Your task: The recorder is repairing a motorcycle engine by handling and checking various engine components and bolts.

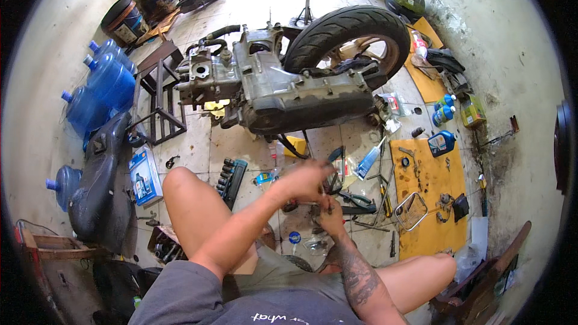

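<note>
Socket rack (232,183) beside left knee, sockets upright, probably to keep them sorted and within reach. Left hand (309,180) curled above the right, motion-blurred; cannot tell if it grips. Right hand (332,218) narrow, fingers closed on small part (326,201) between the hands, likely steadying it. Pliers (356,197) just beyond, handy. Yellow board (421,238) seemingly keeps loose pieces off tiles. Small part: slim, mostly finger-hidden; colour unclear.

Wide fisheye view from head height, downward and forward, close above the hands (308,182).
</note>
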Demonstrator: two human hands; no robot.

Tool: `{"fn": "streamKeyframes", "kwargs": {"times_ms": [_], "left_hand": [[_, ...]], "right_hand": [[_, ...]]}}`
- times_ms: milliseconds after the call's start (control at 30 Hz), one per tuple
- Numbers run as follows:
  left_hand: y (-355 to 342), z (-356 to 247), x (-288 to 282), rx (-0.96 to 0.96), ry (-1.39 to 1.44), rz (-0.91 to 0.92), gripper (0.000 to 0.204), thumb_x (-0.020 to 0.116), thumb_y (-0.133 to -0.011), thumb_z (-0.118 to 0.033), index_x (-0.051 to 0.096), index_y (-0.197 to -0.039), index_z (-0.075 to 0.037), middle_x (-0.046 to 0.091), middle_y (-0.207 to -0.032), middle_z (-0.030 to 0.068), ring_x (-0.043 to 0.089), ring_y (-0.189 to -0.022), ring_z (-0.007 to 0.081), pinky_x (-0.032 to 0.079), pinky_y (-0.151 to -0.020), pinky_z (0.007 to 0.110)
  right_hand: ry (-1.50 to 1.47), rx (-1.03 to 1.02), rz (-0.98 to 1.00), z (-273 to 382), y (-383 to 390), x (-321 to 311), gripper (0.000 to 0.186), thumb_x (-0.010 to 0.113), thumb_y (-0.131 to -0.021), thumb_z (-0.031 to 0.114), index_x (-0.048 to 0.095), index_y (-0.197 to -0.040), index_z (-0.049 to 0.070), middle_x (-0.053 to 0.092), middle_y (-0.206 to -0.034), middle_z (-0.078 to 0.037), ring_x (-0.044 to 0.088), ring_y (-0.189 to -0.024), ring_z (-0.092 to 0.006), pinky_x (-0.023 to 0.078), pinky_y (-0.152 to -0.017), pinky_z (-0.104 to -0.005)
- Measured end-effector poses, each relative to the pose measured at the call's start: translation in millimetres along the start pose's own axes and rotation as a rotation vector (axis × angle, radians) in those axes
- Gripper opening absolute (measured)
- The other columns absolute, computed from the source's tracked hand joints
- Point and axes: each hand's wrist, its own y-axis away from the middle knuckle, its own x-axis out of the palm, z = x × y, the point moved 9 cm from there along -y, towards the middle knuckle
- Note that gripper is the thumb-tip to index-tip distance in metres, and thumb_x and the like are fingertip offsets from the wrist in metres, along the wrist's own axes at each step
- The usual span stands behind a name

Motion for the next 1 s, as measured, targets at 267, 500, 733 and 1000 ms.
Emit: {"fn": "streamKeyframes", "kwargs": {"times_ms": [267, 500, 733, 1000], "left_hand": [[129, 103, -147, -0.800, -0.186, -0.579, 0.044, 0.053, -0.096, -0.039, 0.067, -0.092, 0.002, 0.068, -0.091, 0.0271, 0.066, -0.088, 0.0435, 0.053, -0.079, 0.051], [144, 117, -132, -0.625, 0.614, -0.811, 0.046, 0.056, -0.099, -0.026, 0.053, -0.133, 0.003, 0.071, -0.084, 0.0164, 0.071, -0.076, 0.0220, 0.056, -0.065, 0.036], [94, 135, -116, -0.382, 0.808, -1.010, 0.061, 0.060, -0.096, -0.013, 0.034, -0.151, -0.003, 0.065, -0.077, 0.0034, 0.054, -0.062, 0.0086, 0.049, -0.059, 0.027], [167, 19, -102, -0.098, 0.881, -1.339, 0.035, 0.048, -0.102, -0.021, 0.054, -0.127, 0.003, 0.059, -0.117, 0.0118, 0.057, -0.107, 0.0195, 0.045, -0.093, 0.033]], "right_hand": [[0.071, 0.175, 0.440, 45, 43, 2, 0.010, 0.054, -0.094, 0.009, 0.058, -0.097, 0.000, 0.066, -0.091, -0.023, 0.065, -0.087, -0.0404, 0.050, -0.075, -0.0424], [0.086, -0.062, 0.266, 150, 32, 14, 0.019, 0.048, -0.101, 0.017, 0.054, -0.099, 0.000, 0.064, -0.087, -0.023, 0.059, -0.086, -0.0466, 0.046, -0.075, -0.0522], [0.128, -0.079, 0.106, 180, 13, 25, 0.023, 0.048, -0.102, 0.020, 0.050, -0.092, -0.002, 0.061, -0.081, -0.026, 0.060, -0.078, -0.0474, 0.047, -0.068, -0.0531], [-0.322, -0.060, 0.146, 183, 13, 37, 0.023, 0.065, -0.091, 0.017, 0.051, -0.080, 0.002, 0.056, -0.066, -0.006, 0.055, -0.060, -0.0100, 0.047, -0.053, -0.0308]]}}
